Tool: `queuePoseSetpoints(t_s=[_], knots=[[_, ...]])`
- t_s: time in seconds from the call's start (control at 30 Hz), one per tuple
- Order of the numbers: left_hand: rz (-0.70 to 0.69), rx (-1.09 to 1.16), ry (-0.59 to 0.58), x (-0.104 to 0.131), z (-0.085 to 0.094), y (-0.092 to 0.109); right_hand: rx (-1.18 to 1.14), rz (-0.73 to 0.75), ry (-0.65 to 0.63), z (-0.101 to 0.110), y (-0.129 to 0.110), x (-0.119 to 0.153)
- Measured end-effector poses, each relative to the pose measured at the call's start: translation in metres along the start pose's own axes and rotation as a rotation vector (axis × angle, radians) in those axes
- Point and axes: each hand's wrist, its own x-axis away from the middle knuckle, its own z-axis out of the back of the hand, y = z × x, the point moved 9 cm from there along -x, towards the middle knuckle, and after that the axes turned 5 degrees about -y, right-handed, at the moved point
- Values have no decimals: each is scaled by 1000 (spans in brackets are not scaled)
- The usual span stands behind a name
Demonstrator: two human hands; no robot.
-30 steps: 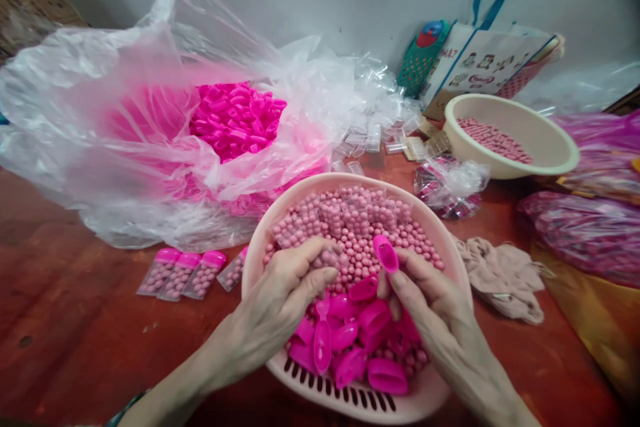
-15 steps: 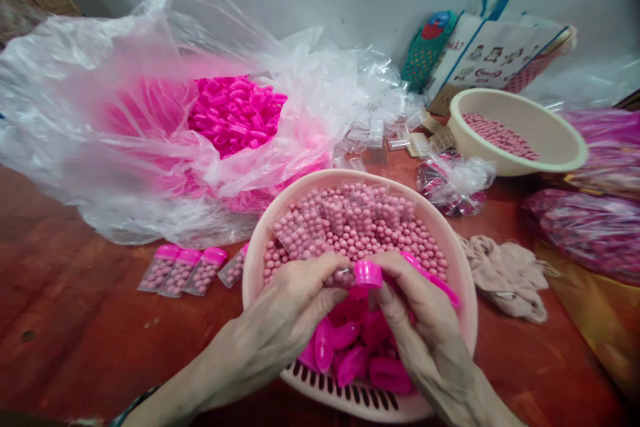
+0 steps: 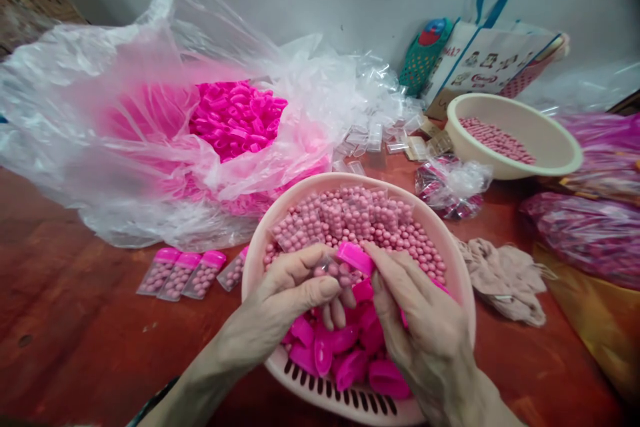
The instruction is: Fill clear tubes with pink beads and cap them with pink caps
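Over a pale pink basket point(image 3: 467, 307), my left hand point(image 3: 280, 290) pinches a small clear plastic container point(image 3: 330, 268) filled with pink beads. A bright pink cap point(image 3: 356, 257) sits on its end facing right. The fingertips of my right hand point(image 3: 423, 310) close on that cap; whether it is fully seated I cannot tell. Beneath my hands lie loose pink beads point(image 3: 425, 247), several bead-filled containers point(image 3: 300, 223) and, nearer me, loose pink caps point(image 3: 353, 367). My right hand partly covers the caps on that side.
Capped bead containers point(image 3: 187, 273) stand in a row left of the basket. Behind are a plastic bag of pink caps point(image 3: 240, 117) and empty clear containers point(image 3: 373, 133). A cream bowl of beads point(image 3: 565, 157), a beige cloth point(image 3: 507, 280) and purple bags point(image 3: 590, 233) sit on the right.
The capped container has turned in my hands, showing more of its beads and the cap's long side. My left thumb and fingers have shifted along it; the view has moved slightly.
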Motion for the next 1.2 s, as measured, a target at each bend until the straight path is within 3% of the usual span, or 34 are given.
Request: queuePoseSetpoints(t_s=[0.17,0.37,0.53,0.73,0.87,0.97,1.2], knots=[[-9,153,-36,-1,-2,-1,155,102,-26,4,-15,-6],[-44,61,-33,1,2,0,231,224,-60,5,-27,-10],[-42,-48,-36,4,5,-3,28,149,-25,9,-21,-13],[-85,-90,-20,5,3,8,-193,60,-60,5,-7,-17],[-69,-75,-16,4,4,5,-44,158,-9,9,-17,-16],[-55,-32,-24,4,6,-1,68,243,-45,7,-24,-14],[-9,-64,13,5,6,-3,65,287,-104,5,-24,-4]])
